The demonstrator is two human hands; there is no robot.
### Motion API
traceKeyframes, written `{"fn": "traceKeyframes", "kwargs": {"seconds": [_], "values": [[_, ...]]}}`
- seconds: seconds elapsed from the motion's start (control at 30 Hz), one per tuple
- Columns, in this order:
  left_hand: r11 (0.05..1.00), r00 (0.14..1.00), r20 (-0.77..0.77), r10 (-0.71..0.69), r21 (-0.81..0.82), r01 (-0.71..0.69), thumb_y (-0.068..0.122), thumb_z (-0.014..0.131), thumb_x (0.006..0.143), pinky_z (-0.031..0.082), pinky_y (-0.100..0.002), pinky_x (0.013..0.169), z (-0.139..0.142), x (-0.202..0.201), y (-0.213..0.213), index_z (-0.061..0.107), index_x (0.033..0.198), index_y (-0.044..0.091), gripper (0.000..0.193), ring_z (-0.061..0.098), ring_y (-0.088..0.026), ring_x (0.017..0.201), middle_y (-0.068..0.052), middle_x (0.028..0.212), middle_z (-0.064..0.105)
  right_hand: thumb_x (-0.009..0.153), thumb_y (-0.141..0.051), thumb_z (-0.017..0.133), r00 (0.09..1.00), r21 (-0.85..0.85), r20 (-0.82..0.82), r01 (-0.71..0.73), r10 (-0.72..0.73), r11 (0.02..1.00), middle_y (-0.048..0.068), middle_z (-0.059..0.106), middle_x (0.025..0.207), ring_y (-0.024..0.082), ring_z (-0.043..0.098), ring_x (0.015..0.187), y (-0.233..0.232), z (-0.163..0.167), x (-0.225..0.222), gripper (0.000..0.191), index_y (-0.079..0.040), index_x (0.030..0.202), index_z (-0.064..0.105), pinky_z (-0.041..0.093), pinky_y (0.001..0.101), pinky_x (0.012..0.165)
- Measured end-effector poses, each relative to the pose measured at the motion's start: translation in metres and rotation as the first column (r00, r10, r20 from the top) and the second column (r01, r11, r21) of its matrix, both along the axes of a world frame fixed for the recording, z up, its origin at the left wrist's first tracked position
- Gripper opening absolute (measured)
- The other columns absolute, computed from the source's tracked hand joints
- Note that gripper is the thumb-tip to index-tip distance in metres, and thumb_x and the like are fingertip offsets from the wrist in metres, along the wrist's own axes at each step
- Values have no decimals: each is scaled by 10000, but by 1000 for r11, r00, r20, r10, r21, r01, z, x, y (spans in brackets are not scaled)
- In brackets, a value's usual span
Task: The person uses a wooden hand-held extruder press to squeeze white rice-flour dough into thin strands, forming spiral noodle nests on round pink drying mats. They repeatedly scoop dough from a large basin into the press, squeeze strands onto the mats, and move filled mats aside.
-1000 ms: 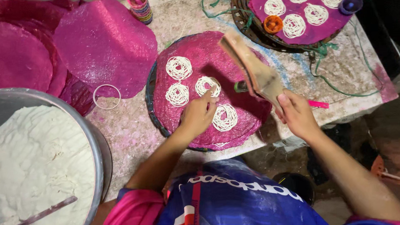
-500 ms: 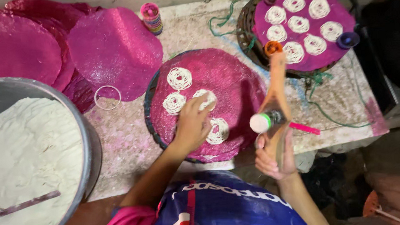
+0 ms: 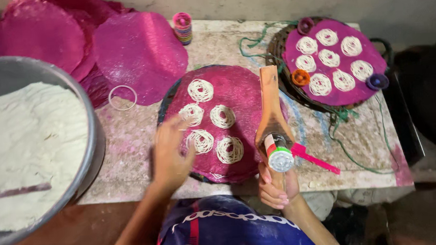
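Far left: metal basin (image 3: 87,144) of white dough (image 3: 25,142). Left hand (image 3: 172,152) open, fingers spread, hovering blurred over near-left edge of pink mat (image 3: 241,86) on table (image 3: 129,142); holding nothing. Five noodle coils (image 3: 222,116) on mat. Right hand (image 3: 277,186) closed around wooden press (image 3: 272,119), held upright at mat's right edge. Farther right: filled tray (image 3: 336,99).

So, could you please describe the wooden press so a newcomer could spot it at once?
On the speckled table, find the nearer pink mat bearing five noodle coils. At its right edge, the right hand holds the wooden press, the only wooden tool, ending in a round perforated disc.
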State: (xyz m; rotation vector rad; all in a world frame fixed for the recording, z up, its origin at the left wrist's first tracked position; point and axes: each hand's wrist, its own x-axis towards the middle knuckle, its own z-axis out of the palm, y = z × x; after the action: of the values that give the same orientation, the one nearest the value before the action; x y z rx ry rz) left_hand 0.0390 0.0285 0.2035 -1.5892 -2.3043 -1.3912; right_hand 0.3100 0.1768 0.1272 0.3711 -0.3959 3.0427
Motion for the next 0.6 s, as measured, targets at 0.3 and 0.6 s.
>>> {"fn": "traceKeyframes", "kwargs": {"seconds": [0.3, 0.6], "values": [[121, 263, -517, 814, -292, -949, 109, 777, 884, 274, -533, 1209, -22, -163, -282, 467, 1518, -12, 716, 269, -394, 1501, -168, 1587, 316, 1078, -619, 374, 986, 85, -48, -158, 162, 984, 36, 455, 508, 140, 439, 362, -25, 9, -77, 608, -31, 1071, 529, 411, 287, 344], [613, 372, 538, 757, -385, -690, 43, 690, 829, 296, -439, 1190, -76, -221, -429, 507, 1469, -5, 668, 332, -319, 1500, -167, 1582, 403, 973, -764, 357, 980, 461, 169, 19, -109, 887, 52, 472, 562, 160, 433, 406, -103, 29, -238, 802, 6, 1112, 533, 389, 306, 399]]}}
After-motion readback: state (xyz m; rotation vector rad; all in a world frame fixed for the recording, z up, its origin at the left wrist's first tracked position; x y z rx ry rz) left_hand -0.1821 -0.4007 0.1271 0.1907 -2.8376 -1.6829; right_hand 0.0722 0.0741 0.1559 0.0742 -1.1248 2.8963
